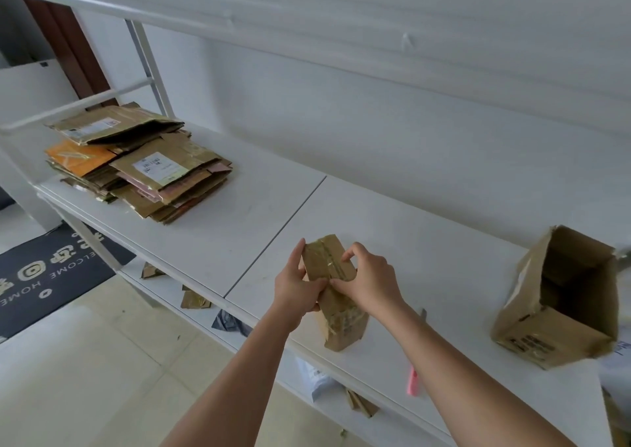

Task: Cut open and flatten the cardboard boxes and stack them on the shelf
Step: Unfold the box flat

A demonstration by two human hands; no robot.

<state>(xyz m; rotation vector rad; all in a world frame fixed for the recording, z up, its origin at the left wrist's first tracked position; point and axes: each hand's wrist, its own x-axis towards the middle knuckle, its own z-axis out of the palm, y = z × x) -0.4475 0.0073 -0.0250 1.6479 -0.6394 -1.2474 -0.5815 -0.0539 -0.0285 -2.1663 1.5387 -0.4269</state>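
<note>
Hands meet on a small brown cardboard box wrapped in glossy clear tape (333, 289), which sits near the front edge of the white shelf board (426, 242). The left hand (297, 284) grips the box's left side, fingers curled round its edge and thumb reaching to the middle seam. The right hand (370, 281) pinches at the same taped seam, thumb and forefinger bent onto the top face. No cutter is in either hand; a pink-handled tool (413, 381), probably a utility knife, lies on the shelf just beside the right forearm.

The step in hand looks like opening the taped seam so the box can be collapsed. To do it well, the left hand should steady the box against the shelf while the right works at the tape along the seam line, not across it, so the flaps part cleanly. If the tape resists fingers, the pink tool is close enough to pick up; a shallow cut along the seam, away from the holding hand, would be safer than tearing.

Once both ends are free, pressing opposite corners together should fold the box flat. It then belongs on the stack of flattened brown and orange cardboard (136, 166) at the far left of the shelf. An open, upright brown carton (563, 300) waits at the right, not yet flattened.
</note>
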